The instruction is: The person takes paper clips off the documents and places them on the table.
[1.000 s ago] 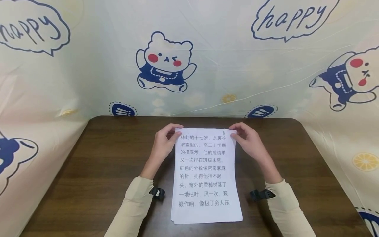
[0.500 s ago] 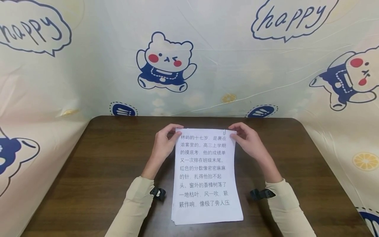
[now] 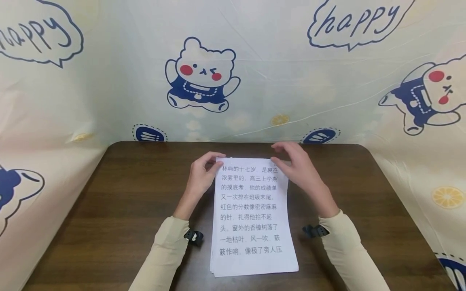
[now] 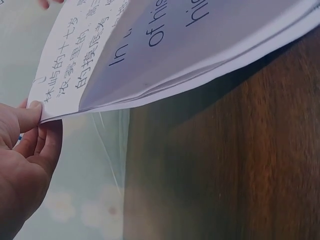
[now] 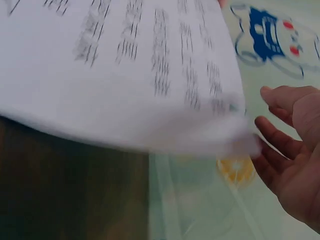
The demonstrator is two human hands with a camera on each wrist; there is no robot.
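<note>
A stack of white paper sheets point(image 3: 251, 262), printed with Chinese characters, is held with its top edge toward the back of the table. My left hand point(image 3: 202, 173) pinches its top left corner between thumb and fingers. In the left wrist view, a small paper clip point(image 4: 40, 80) sits on the top edge near that thumb, and a lower sheet point(image 4: 145, 65) shows large English words. My right hand point(image 3: 302, 169) is at the top right corner, thumb and fingers spread apart. In the right wrist view, the blurred sheet edge lies by its lower fingers.
The dark brown wooden table point(image 3: 127, 218) extends on both sides of the sheets. Behind it hangs a pale cloth point(image 3: 262, 81) printed with bears and the word "happy". Dark straps with small devices are on both wrists, over beige sleeves point(image 3: 344, 234).
My right hand has loosened from the top right corner, its fingers spreading and shifting up and to the left over the top edge. The left hand has stayed in place.
</note>
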